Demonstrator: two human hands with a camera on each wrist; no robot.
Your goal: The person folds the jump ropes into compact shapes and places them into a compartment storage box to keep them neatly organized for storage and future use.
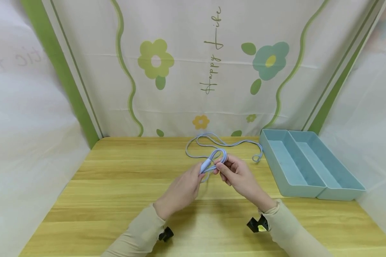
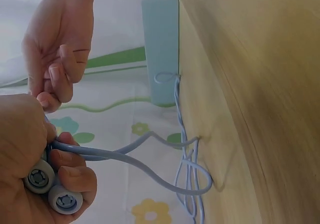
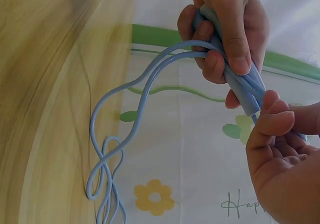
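Note:
A light blue jump rope is held over the middle of the table. My left hand [image 1: 182, 188] grips its two handles [image 1: 205, 165] side by side, and their round end caps [image 2: 65, 200] show below the fingers in the left wrist view. Close beside it, my right hand [image 1: 241, 175] pinches the cord near the handle tips with thumb and fingers. A small loop of cord [image 1: 224, 153] stands up between the hands. More cord [image 3: 142, 102] hangs from the left hand down to the table, where loose loops [image 1: 233, 144] lie toward the back.
At the right of the wooden table [image 1: 115, 200] stand two long blue-green trays [image 1: 303, 192] side by side, with the cord's far end close to the left one. A flower-printed curtain [image 1: 180, 103] closes off the back; white cloth hangs at both sides.

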